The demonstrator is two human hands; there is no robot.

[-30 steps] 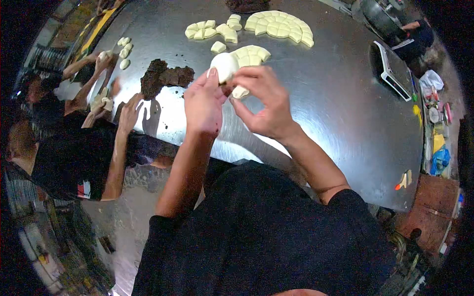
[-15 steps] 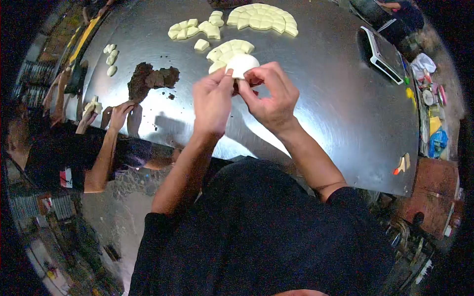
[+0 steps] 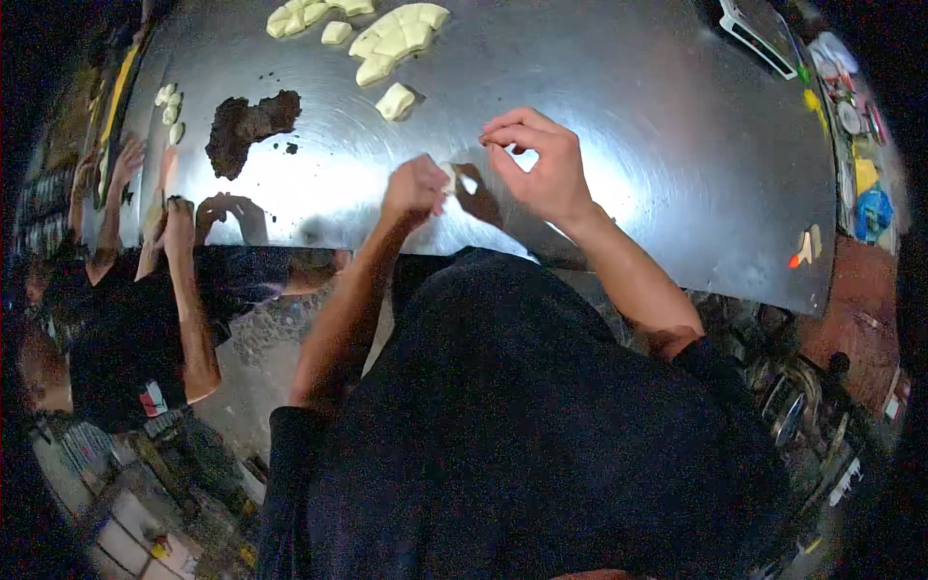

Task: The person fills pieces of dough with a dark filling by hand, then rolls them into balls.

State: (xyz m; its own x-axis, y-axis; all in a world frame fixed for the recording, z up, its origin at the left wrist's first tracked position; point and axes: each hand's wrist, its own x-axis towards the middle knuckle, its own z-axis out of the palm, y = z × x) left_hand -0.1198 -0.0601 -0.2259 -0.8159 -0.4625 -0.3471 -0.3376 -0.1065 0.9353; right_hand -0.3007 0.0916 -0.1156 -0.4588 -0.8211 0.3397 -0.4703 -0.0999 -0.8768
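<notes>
My left hand [image 3: 416,190] is closed around a piece of white dough [image 3: 449,180]; only its edge shows beside my fingers. To the right, my right hand [image 3: 546,169] hovers over the metal table with thumb and fingertips pinched together. A small bit of dark brown paste [image 3: 485,142] shows at those fingertips. Ahead of my hands lies a single cut piece of dough [image 3: 395,102], apart from a group of joined dough pieces [image 3: 399,39]. A spread heap of dark brown paste [image 3: 242,130] sits on the table to my left.
More dough pieces [image 3: 300,14] lie at the table's far edge. Several small dough balls [image 3: 172,111] line the left side. A co-worker's hands [image 3: 174,220] work at the left edge. A white-framed device [image 3: 759,39] stands far right; a small orange-tipped tool [image 3: 804,249] lies near the right corner.
My hands have parted and come closer to my body. The round dough, held between both hands before, is now in my left hand. The view has shifted, and the co-worker's hands have moved.
</notes>
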